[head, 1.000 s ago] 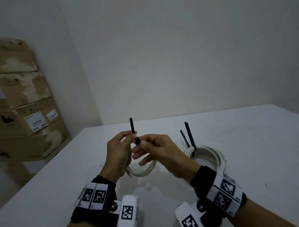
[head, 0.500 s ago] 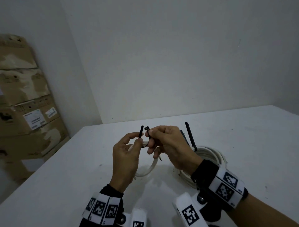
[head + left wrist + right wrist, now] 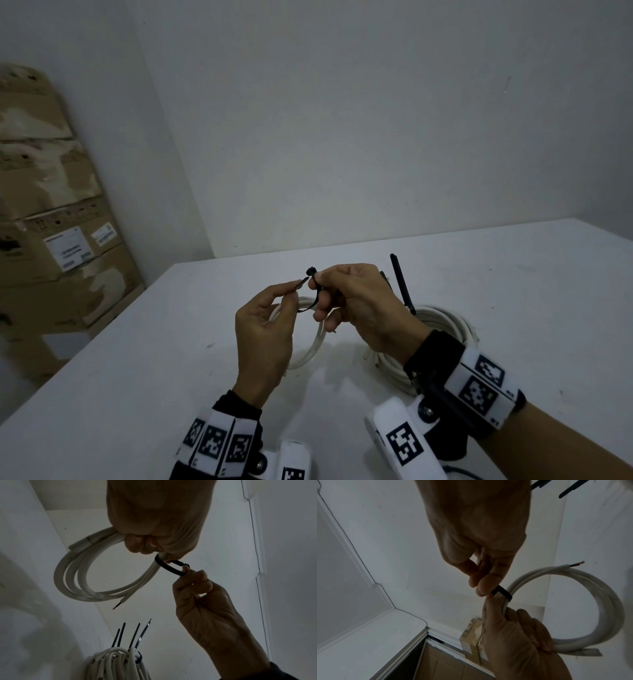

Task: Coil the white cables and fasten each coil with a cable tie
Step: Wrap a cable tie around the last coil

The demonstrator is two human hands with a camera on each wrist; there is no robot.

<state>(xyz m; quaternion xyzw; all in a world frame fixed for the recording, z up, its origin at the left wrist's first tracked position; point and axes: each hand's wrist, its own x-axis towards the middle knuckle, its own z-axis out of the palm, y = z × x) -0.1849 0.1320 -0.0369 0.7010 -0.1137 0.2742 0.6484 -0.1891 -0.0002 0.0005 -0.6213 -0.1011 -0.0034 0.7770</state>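
The left hand (image 3: 263, 337) grips a small coil of white cable (image 3: 82, 577), fingers curled round its strands, and pinches the tip of a black cable tie (image 3: 169, 568) between thumb and forefinger. The right hand (image 3: 359, 305) pinches the head end of the same tie. The tie loops round the coil's strands, loose, not drawn tight. Both hands hold the coil above the white table (image 3: 137, 377). One cut end of the cable shows bare wire. Just beyond the right wrist, a larger bundle of tied coils (image 3: 442, 325) lies on the table, black tie tails (image 3: 135, 634) standing up from it. Stacked cardboard boxes (image 3: 51, 222) stand left, against the wall.
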